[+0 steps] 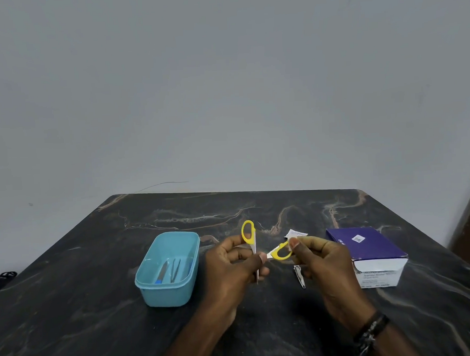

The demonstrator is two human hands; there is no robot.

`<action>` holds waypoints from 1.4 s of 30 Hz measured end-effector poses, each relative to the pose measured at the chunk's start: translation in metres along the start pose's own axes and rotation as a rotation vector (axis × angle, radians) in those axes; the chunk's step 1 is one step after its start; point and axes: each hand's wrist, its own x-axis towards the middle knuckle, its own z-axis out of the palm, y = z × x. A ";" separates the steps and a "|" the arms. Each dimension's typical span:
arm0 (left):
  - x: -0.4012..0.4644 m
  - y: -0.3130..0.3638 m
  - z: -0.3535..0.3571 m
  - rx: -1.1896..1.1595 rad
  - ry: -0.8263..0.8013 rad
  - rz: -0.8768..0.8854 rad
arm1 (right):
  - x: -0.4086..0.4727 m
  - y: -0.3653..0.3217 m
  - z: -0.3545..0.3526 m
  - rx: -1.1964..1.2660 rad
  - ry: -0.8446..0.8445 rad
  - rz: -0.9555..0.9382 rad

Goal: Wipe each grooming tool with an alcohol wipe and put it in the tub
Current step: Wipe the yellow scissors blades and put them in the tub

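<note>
two hands meet over a dark marbled table (72, 309) with pale wavy veins; the left hand (233, 270) pinches the yellow-handled scissors (255, 251) near the pivot, fingers curled around a thin metal blade that points down, one oval loop standing up above the knuckles; the right hand (317, 260) grips the other yellow loop between thumb and fingertips, so the scissors are spread open, held above the table between tub and box; a white wipe sachet (295, 233) shows just behind the right fingertips; a light blue plastic tub (166, 293), rounded and rectangular, sits to the left, holding metal tweezers (176, 269) and a blue-tipped file (161, 274); a metal nail clipper (299, 276) lies on the table under the right hand; a purple and white cardboard box (368, 249) at right reads "bd alcohol", the rest too blurred; a dark beaded bracelet (371, 332) circles the right wrist.
</note>
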 end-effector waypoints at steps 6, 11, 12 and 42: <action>0.005 0.005 -0.003 -0.079 0.124 0.057 | 0.002 0.006 0.000 -0.078 -0.104 0.040; 0.005 0.008 -0.006 -0.134 0.125 0.062 | -0.003 0.007 0.004 -0.196 -0.219 0.034; 0.004 0.008 -0.006 -0.133 0.117 0.060 | -0.004 0.007 0.004 -0.207 -0.240 0.033; 0.006 0.004 0.004 -0.443 0.121 -0.077 | -0.009 0.007 0.018 0.064 -0.192 0.179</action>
